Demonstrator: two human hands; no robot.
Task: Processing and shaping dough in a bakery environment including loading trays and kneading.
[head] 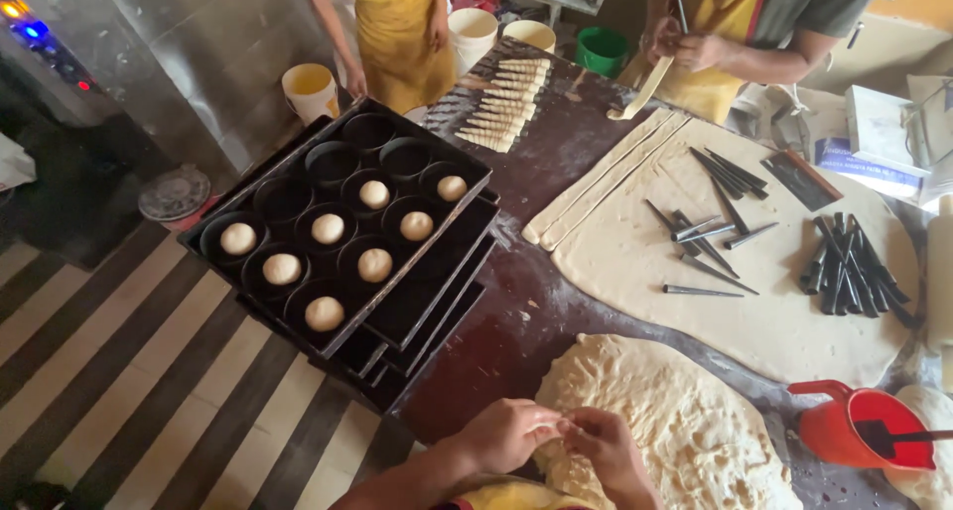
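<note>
My left hand (506, 433) and my right hand (608, 446) meet at the near edge of the table, fingers pinched together on a small piece of dough (562, 428). Right beyond them lies a large lumpy dough mass (667, 411), which the piece touches. A stack of black baking trays (422, 292) with round cups stands to the left. The top tray holds several dough balls (374, 264).
A wide rolled dough sheet (754, 312) with dark metal cones (854, 267) covers the right. A red jug (862, 429) stands near right. Two other people in yellow aprons work at the far side; one winds a dough strip (643, 88). Wrapped cones (506, 108) and buckets sit behind.
</note>
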